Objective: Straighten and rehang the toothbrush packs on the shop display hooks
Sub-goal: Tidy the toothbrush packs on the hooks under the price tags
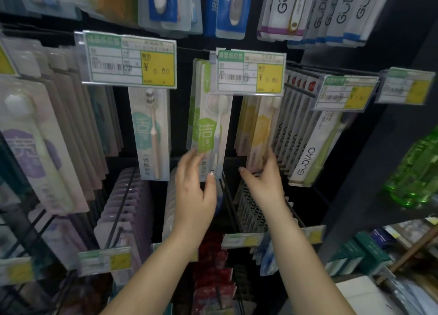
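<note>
left hand (193, 191) at the bottom of the green toothbrush pack (208, 125), thumb and fingers (189, 158) pinching its lower edge; pack hanging on its hook under the price tag (251, 74). right hand (263, 179) just beside, fingers curled round the bottom of the yellow toothbrush packs (258, 134), also hung.
</note>
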`<state>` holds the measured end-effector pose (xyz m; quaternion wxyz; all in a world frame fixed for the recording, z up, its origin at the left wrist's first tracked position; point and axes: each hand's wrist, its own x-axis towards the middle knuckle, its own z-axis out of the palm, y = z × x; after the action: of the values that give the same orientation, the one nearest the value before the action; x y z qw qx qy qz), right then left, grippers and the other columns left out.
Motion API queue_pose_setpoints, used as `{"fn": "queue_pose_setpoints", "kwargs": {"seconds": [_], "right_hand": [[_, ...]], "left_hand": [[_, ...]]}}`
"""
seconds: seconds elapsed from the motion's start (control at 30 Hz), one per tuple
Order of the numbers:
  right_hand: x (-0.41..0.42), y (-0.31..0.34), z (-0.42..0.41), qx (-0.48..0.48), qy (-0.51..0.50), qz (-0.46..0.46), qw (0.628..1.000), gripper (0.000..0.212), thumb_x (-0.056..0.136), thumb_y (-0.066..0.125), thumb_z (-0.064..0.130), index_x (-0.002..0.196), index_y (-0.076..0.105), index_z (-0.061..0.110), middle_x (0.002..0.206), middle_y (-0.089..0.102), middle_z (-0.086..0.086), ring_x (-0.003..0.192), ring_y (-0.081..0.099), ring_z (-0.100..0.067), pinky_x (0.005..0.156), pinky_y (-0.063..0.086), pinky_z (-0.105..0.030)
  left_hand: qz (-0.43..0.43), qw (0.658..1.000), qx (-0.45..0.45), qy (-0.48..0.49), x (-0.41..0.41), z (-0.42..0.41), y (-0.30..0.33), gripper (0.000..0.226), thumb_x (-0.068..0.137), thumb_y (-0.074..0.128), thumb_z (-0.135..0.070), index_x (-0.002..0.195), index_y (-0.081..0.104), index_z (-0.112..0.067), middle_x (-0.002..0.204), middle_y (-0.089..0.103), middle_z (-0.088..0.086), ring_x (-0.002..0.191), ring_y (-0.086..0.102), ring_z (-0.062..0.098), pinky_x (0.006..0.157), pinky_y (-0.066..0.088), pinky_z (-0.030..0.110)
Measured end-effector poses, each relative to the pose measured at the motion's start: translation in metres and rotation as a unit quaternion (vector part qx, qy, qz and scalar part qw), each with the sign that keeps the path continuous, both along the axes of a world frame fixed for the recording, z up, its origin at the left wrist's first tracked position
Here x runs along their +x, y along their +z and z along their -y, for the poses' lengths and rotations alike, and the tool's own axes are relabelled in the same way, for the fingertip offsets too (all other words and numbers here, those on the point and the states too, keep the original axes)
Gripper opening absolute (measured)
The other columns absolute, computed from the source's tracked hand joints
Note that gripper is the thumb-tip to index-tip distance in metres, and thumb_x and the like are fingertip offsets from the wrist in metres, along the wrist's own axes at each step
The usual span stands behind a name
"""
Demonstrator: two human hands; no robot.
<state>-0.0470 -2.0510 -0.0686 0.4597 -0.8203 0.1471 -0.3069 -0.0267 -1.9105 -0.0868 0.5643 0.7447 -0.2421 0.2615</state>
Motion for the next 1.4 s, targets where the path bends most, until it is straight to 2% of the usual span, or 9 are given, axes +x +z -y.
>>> {"fn": "queue_pose_setpoints", "kwargs": {"seconds": [0.17, 0.3, 0.43, 0.6, 0.77, 0.97, 1.13, 1.23, 1.4], "right_hand": [[0.001, 0.004, -0.008, 0.024, 0.041, -0.014, 0.999, 0.074, 0.088, 0.061, 0.017, 0.148, 0.018, 0.017, 0.145, 0.039, -0.001, 0.132, 0.038, -0.013, 0.103, 0.028, -0.020], [0.012, 0.009, -0.022, 0.058, 0.121, -0.034, 0.990, 0.069, 0.091, 0.054, 0.010, 0.148, 0.017, 0.023, 0.148, 0.035, 0.002, 0.134, 0.034, -0.009, 0.106, 0.025, -0.020], [0.023, 0.009, -0.028, 0.091, 0.168, -0.012, 0.981, 0.059, 0.087, 0.049, -0.004, 0.138, 0.041, 0.025, 0.128, 0.057, 0.007, 0.117, 0.053, -0.001, 0.103, 0.043, -0.027], [0.028, 0.008, -0.027, 0.137, 0.179, 0.000, 0.974, 0.053, 0.086, 0.049, -0.006, 0.131, 0.050, 0.023, 0.121, 0.063, 0.005, 0.114, 0.058, -0.007, 0.102, 0.046, -0.036], [0.031, 0.008, -0.024, 0.169, 0.182, -0.004, 0.969, 0.059, 0.084, 0.048, -0.011, 0.134, 0.047, 0.020, 0.125, 0.061, 0.000, 0.115, 0.058, -0.010, 0.099, 0.047, -0.033], [0.030, 0.010, -0.024, 0.163, 0.180, -0.003, 0.970, 0.059, 0.081, 0.045, -0.015, 0.123, 0.052, 0.025, 0.113, 0.063, 0.010, 0.106, 0.059, 0.000, 0.091, 0.051, -0.022], [0.028, 0.010, -0.024, 0.171, 0.183, -0.003, 0.968, 0.058, 0.082, 0.045, -0.016, 0.130, 0.050, 0.017, 0.119, 0.063, 0.002, 0.111, 0.060, -0.008, 0.094, 0.050, -0.025], [0.026, 0.006, -0.026, 0.172, 0.179, -0.014, 0.969, 0.063, 0.083, 0.048, -0.012, 0.139, 0.042, 0.016, 0.130, 0.057, -0.002, 0.121, 0.053, -0.011, 0.102, 0.045, -0.031], [0.015, 0.004, -0.036, 0.136, 0.094, 0.033, 0.986, 0.069, 0.083, 0.041, -0.013, 0.144, 0.030, 0.018, 0.144, 0.040, -0.004, 0.132, 0.037, -0.011, 0.105, 0.029, -0.023]], "left_hand": [[-0.078, 0.995, 0.065, 0.002, 0.013, 0.001, 0.009, 0.048, 0.096, 0.045, -0.018, 0.142, 0.031, -0.014, 0.156, 0.007, 0.006, 0.142, 0.009, 0.014, 0.116, 0.010, 0.032], [-0.077, 0.994, 0.079, -0.013, 0.017, 0.006, 0.008, 0.046, 0.095, 0.045, -0.016, 0.140, 0.034, -0.011, 0.153, 0.022, 0.004, 0.139, 0.019, 0.013, 0.109, 0.010, 0.018], [-0.037, 0.995, 0.084, -0.028, 0.011, 0.007, 0.005, 0.041, 0.094, 0.047, -0.009, 0.134, 0.041, -0.007, 0.149, 0.029, 0.004, 0.136, 0.023, 0.009, 0.103, 0.007, 0.006], [-0.020, 0.994, 0.085, -0.058, 0.001, 0.008, -0.006, 0.042, 0.092, 0.040, -0.022, 0.133, 0.044, -0.015, 0.153, 0.018, -0.001, 0.138, 0.014, 0.002, 0.107, 0.009, 0.011], [-0.001, 0.991, 0.105, -0.080, -0.015, 0.014, -0.016, 0.056, 0.085, 0.026, -0.039, 0.137, 0.040, -0.021, 0.150, 0.006, -0.016, 0.128, 0.003, -0.016, 0.104, 0.004, 0.007], [-0.017, 0.990, 0.113, -0.083, -0.013, 0.011, -0.018, 0.060, 0.083, 0.023, -0.041, 0.138, 0.038, -0.023, 0.149, 0.003, -0.020, 0.132, 0.005, -0.011, 0.107, 0.006, 0.011], [-0.025, 0.990, 0.114, -0.081, -0.012, 0.009, -0.018, 0.059, 0.084, 0.025, -0.040, 0.138, 0.039, -0.021, 0.149, 0.002, -0.019, 0.134, 0.007, -0.007, 0.109, 0.011, 0.017], [-0.034, 0.989, 0.123, -0.070, -0.010, 0.006, -0.017, 0.052, 0.088, 0.032, -0.034, 0.138, 0.037, -0.020, 0.148, -0.002, -0.020, 0.130, -0.002, -0.015, 0.106, 0.002, 0.008], [-0.039, 0.989, 0.127, -0.059, -0.008, -0.002, -0.015, 0.046, 0.094, 0.046, -0.012, 0.139, 0.036, -0.016, 0.147, -0.004, -0.016, 0.122, -0.010, -0.022, 0.095, -0.007, -0.006]]}}
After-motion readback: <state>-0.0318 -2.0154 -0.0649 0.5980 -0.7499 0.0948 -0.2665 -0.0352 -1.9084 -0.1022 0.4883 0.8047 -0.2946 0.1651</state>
